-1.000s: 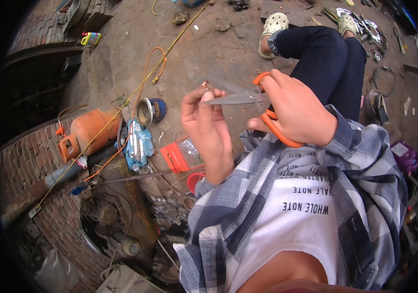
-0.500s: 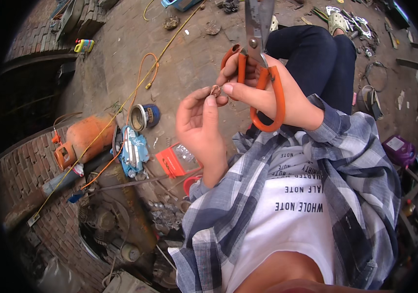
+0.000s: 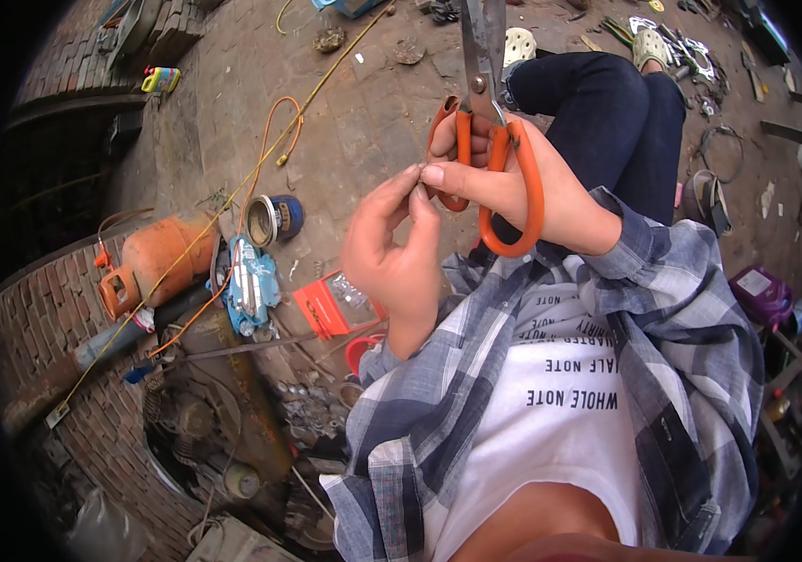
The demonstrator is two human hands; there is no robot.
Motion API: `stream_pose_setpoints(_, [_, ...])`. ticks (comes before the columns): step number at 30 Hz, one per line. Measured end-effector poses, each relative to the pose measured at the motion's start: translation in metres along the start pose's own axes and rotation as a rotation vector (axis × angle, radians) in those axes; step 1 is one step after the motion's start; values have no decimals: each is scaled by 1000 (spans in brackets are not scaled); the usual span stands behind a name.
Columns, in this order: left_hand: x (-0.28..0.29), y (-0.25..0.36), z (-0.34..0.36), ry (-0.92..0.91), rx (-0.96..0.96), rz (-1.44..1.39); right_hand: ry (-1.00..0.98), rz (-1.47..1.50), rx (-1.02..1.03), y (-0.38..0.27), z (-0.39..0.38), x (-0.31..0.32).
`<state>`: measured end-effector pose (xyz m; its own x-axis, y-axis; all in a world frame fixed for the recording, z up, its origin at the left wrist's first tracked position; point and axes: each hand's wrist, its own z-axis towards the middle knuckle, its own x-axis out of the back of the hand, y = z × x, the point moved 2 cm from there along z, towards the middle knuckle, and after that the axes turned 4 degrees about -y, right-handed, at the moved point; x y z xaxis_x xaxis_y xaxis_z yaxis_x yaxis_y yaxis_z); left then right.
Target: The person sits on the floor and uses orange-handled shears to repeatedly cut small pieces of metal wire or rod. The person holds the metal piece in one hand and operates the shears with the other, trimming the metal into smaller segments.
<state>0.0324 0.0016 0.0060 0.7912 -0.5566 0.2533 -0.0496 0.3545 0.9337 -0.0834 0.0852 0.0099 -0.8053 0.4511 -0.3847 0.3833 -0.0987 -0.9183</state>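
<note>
A pair of scissors with orange-coated handles hangs in my right hand, its blades pointing up past the top edge of the view. That hand's fingers wrap through the handles, while its thumb reaches left and presses at the fingertips of my left hand. My left thumb and fingers are pinched together at that spot. The small curled copper-coloured wire that showed there a moment earlier is now mostly covered by the fingertips. Both hands are held above the ground, in front of my knees.
At left lie an orange gas cylinder, an open blue can and a blue plastic package. A red box sits below my left hand. Yellow and orange cords cross the paving. A purple jug stands at right.
My left hand has turned slightly and its fingertips have closed in against my right thumb, covering the copper-coloured wire. The scissors have shifted a little left.
</note>
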Motion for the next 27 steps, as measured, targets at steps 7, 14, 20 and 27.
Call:
stream_pose_setpoints(7, [-1,6,-7,77,-30,-16,-45,-9,100,5,-2,-1])
stream_pose_setpoints(14, [-5,15,-3,31,169,-204,68,-87,179,10,-7,-3])
stream_pose_setpoints(20, [-7,-1,0,-7,218,-449,144,-8,251,12,-8,-4])
stream_pose_setpoints(27, [-13,-1,-4,-60,241,-594,250,120,288,11,-10,-11])
